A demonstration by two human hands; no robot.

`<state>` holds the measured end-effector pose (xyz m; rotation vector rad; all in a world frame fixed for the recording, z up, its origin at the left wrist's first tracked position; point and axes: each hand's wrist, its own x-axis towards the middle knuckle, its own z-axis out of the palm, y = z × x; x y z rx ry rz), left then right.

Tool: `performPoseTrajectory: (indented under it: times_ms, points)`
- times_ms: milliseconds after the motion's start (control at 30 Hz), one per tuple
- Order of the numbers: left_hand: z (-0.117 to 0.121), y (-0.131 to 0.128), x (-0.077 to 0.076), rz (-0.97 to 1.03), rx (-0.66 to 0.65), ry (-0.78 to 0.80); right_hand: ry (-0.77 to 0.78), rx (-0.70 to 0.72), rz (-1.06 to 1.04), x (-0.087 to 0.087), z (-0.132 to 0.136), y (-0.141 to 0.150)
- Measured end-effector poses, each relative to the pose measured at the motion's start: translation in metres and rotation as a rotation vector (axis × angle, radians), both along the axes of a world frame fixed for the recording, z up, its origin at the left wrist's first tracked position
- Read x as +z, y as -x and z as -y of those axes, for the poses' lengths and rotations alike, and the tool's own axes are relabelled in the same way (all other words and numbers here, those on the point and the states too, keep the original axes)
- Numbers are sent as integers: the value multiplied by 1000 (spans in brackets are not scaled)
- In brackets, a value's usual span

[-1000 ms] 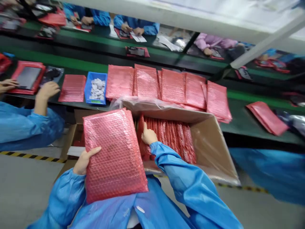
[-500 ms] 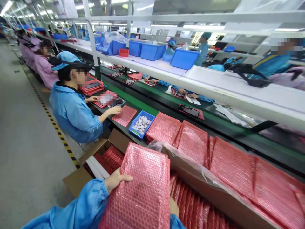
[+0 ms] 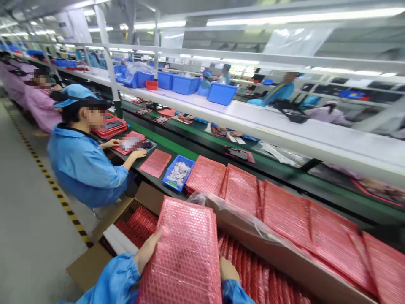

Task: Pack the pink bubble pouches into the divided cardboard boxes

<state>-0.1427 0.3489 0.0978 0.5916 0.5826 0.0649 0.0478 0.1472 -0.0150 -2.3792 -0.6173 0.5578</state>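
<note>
A stack of red bubble-wrap bags (image 3: pixel 185 249) is held up in front of me, tilted, its top bag facing me. My left hand (image 3: pixel 147 251) is closed on its left edge. At the lower right edge, my right hand (image 3: pixel 228 270) is closed on the stack with its fingertips hidden behind it. Under and beside the stack, an open carton (image 3: pixel 268 250) holds tightly packed red bubble-wrap bags (image 3: pixel 257 274).
More bag piles (image 3: pixel 284 211) line the bench behind the carton. A blue bin (image 3: pixel 173 184) holds small white pieces. A co-worker in blue (image 3: pixel 84 147) sits at left, beside another open carton (image 3: pixel 80 264). A white shelf (image 3: pixel 249 118) runs above the green conveyor (image 3: pixel 196 141).
The view has swung right and tilted up a little. My left thumb has slid off the front of the stack to its edge. More of my right hand now shows at the right edge.
</note>
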Motion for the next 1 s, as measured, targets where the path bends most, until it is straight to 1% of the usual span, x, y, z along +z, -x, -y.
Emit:
performPoseTrajectory:
  times_ms: [33,67,100,167,233,267,333,400,467,533,600,733,833,933,967,1000]
  points:
    - [1,1,1,27,-27,88,-11,-26,-42,13,-1,2]
    - [3,1,2,43,-47,163,-55,-46,-109,26,-2,5]
    - [4,2,2,43,-57,211,-131,-61,-189,39,-1,11]
    - [5,2,2,-4,-47,226,-309,-74,-305,61,1,29]
    - [4,1,1,-60,-34,186,-411,-60,-311,74,2,49]
    - [4,0,2,-78,-33,166,-426,-42,-291,77,3,58]
    - [2,-1,2,-109,-28,135,-407,-9,-247,80,5,71]
    - [1,-3,2,-151,-2,101,-360,7,-211,82,6,77]
    - [-1,-6,0,-178,38,34,-343,10,-178,83,8,79]
    - [-3,-9,-4,-183,62,-70,-385,-9,-166,83,10,78]
    - [-4,-11,-9,-168,59,-157,-458,-53,-175,81,14,78]
    - [-7,-13,-18,-167,9,-192,-638,-132,-261,77,29,78]
    - [-9,-12,-19,-208,-18,-229,-730,-206,-347,85,41,78]
    - [-10,-11,-16,-249,-36,-273,-714,-305,-380,100,41,81]
    - [-11,-11,-15,-261,-51,-283,-722,-303,-395,104,37,83]
    - [-11,-11,-14,-273,-71,-294,-746,-273,-421,107,33,85]
